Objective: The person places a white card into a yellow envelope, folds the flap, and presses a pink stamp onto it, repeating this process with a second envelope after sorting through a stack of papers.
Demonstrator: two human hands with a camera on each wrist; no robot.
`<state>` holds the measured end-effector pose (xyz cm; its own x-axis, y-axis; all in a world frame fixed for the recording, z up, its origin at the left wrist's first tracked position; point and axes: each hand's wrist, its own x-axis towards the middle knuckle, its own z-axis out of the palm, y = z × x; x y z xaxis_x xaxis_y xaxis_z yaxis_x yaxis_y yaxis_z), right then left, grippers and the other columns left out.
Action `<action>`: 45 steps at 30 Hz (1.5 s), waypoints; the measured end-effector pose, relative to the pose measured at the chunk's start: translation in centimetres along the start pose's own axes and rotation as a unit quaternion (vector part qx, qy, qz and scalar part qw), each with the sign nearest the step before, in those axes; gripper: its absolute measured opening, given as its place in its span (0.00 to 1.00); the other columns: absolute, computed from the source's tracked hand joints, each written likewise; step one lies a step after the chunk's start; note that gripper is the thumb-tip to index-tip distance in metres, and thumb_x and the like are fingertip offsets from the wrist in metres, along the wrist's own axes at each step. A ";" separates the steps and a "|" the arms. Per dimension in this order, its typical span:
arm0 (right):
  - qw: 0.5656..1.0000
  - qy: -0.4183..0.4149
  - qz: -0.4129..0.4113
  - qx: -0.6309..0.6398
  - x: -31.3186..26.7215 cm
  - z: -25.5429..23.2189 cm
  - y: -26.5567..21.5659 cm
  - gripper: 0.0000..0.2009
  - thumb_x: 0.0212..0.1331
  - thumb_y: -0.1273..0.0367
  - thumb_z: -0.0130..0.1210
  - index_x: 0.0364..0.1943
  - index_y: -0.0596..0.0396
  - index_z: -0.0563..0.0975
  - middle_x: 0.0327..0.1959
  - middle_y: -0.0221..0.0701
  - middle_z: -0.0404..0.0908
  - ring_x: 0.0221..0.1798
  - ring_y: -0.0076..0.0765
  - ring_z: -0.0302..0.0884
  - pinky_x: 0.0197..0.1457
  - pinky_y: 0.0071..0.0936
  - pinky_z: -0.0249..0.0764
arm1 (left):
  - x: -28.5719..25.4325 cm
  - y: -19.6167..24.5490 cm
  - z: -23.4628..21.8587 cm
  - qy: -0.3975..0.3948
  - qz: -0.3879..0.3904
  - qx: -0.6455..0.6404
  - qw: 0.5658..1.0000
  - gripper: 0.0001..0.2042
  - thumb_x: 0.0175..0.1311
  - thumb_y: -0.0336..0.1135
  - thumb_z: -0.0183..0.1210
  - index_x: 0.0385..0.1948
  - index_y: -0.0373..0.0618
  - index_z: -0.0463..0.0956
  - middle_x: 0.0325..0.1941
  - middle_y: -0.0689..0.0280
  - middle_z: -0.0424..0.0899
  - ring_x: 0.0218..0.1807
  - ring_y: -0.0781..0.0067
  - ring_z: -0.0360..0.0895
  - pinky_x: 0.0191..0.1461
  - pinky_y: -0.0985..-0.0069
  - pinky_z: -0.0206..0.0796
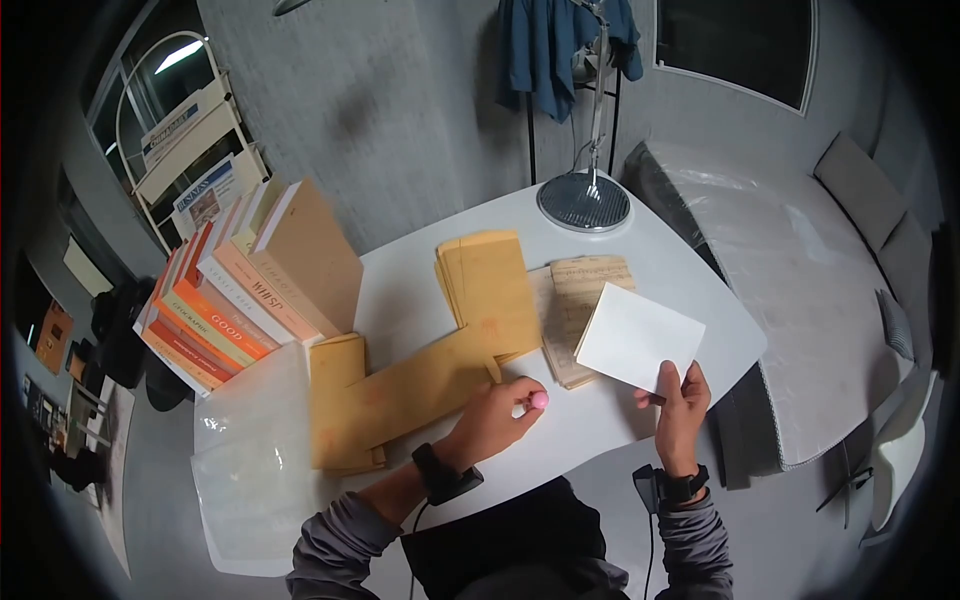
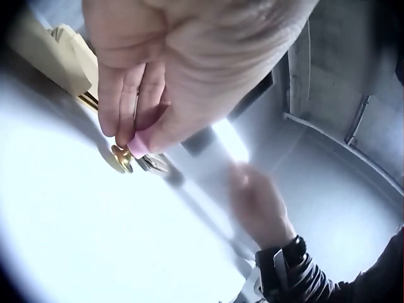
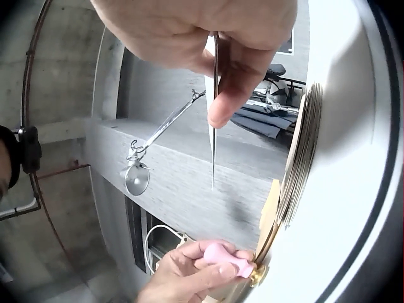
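My left hand (image 1: 492,418) grips a wax seal stamp by its pink handle (image 3: 222,257), just above the table near its front edge. The stamp's brass head (image 2: 124,158) points away from the palm. Between thumb and fingers, my right hand (image 1: 682,415) pinches a small stack of white cards (image 1: 645,335), raised over the table's right side. The right wrist view shows those cards edge-on. Beyond the left hand lie yellow-brown kraft envelopes (image 1: 425,390), some with faint reddish marks. Aged, printed papers (image 1: 590,290) lie partly behind the white cards.
A row of upright books (image 1: 230,300) stands at the left, with a clear plastic sheet (image 1: 255,470) in front. A metal desk lamp (image 1: 585,205) is at the back of the white table (image 1: 400,280). A plastic-covered couch (image 1: 780,270) is on the right.
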<state>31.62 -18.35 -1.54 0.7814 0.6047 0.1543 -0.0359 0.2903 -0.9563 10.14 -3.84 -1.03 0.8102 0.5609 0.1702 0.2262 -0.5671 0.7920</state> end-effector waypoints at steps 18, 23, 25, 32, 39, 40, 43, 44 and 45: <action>1.000 -0.010 0.021 -0.008 -0.1 0.7 0.8 0.13 0.70 0.63 0.54 0.41 0.61 0.75 0.30 0.36 0.83 0.24 0.30 0.82 0.22 0.22 0.76 | 0.4 0.9 -0.7 -0.059 -0.027 -0.016 0.998 0.11 0.62 0.33 0.64 0.43 0.39 0.81 0.37 0.60 0.85 0.38 0.67 0.81 0.44 0.73 0.74; 1.000 -0.011 0.022 -0.008 -0.2 1.0 0.8 0.12 0.71 0.63 0.54 0.41 0.60 0.75 0.29 0.35 0.83 0.23 0.29 0.81 0.22 0.21 0.75 | 2.9 -3.4 -6.4 0.135 0.047 0.077 0.987 0.03 0.62 0.27 0.61 0.33 0.39 0.81 0.28 0.65 0.84 0.29 0.78 0.80 0.34 0.77 0.72; 0.999 -0.022 0.032 -0.014 -0.3 1.5 0.7 0.12 0.70 0.63 0.54 0.42 0.60 0.75 0.29 0.35 0.83 0.23 0.29 0.81 0.22 0.21 0.75 | 5.0 -5.4 -10.8 0.215 0.002 0.047 0.976 0.04 0.57 0.28 0.61 0.26 0.36 0.80 0.26 0.59 0.86 0.28 0.71 0.85 0.34 0.77 0.75; 0.998 -0.038 0.053 -0.003 -0.8 2.6 1.5 0.12 0.71 0.64 0.53 0.42 0.61 0.75 0.29 0.35 0.83 0.22 0.28 0.80 0.22 0.21 0.74 | 6.8 -13.7 -15.8 0.210 -0.174 0.152 0.950 0.10 0.52 0.36 0.66 0.31 0.38 0.84 0.28 0.56 0.87 0.34 0.61 0.85 0.41 0.69 0.76; 0.997 -0.053 0.064 -0.004 -0.6 2.9 1.6 0.12 0.71 0.64 0.53 0.42 0.62 0.74 0.29 0.36 0.83 0.23 0.29 0.81 0.24 0.22 0.76 | 6.9 -15.5 -15.5 0.207 -0.151 0.190 0.948 0.13 0.54 0.38 0.67 0.36 0.39 0.83 0.30 0.61 0.88 0.28 0.73 0.84 0.37 0.75 0.74; 0.997 -0.054 0.061 -0.006 -0.7 2.9 1.6 0.12 0.71 0.64 0.53 0.42 0.62 0.74 0.29 0.36 0.83 0.23 0.29 0.81 0.24 0.22 0.76 | 6.7 -16.0 -15.3 0.235 -0.135 0.187 0.944 0.15 0.54 0.38 0.67 0.40 0.39 0.82 0.34 0.61 0.88 0.31 0.73 0.84 0.39 0.75 0.74; 0.997 -0.057 0.053 -0.011 -0.6 2.8 1.4 0.12 0.71 0.64 0.53 0.42 0.62 0.74 0.29 0.36 0.83 0.23 0.29 0.81 0.24 0.23 0.76 | 5.8 -13.6 -14.7 0.308 -0.099 0.165 0.932 0.23 0.53 0.40 0.70 0.49 0.39 0.79 0.44 0.59 0.85 0.41 0.69 0.82 0.46 0.72 0.74; 0.997 -0.057 0.054 -0.017 -0.6 2.8 1.3 0.12 0.71 0.64 0.53 0.42 0.62 0.74 0.29 0.36 0.83 0.23 0.29 0.81 0.24 0.23 0.76 | 5.0 -11.4 -14.7 0.330 -0.090 0.156 0.927 0.26 0.53 0.41 0.70 0.52 0.38 0.77 0.48 0.59 0.84 0.45 0.68 0.81 0.48 0.71 0.73; 0.997 -0.057 0.055 -0.022 -0.6 2.8 1.1 0.13 0.71 0.64 0.53 0.42 0.63 0.74 0.29 0.36 0.83 0.23 0.29 0.81 0.24 0.23 0.76 | 3.7 -9.3 -14.5 0.250 -0.087 0.110 0.958 0.30 0.53 0.42 0.71 0.56 0.37 0.74 0.52 0.57 0.81 0.50 0.63 0.77 0.53 0.67 0.71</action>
<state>29.40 -16.29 -2.01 0.6976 0.7128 0.0729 -0.0881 0.1864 -0.9785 3.17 12.26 0.76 0.4009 0.8468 0.3496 0.4876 -0.5203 0.7011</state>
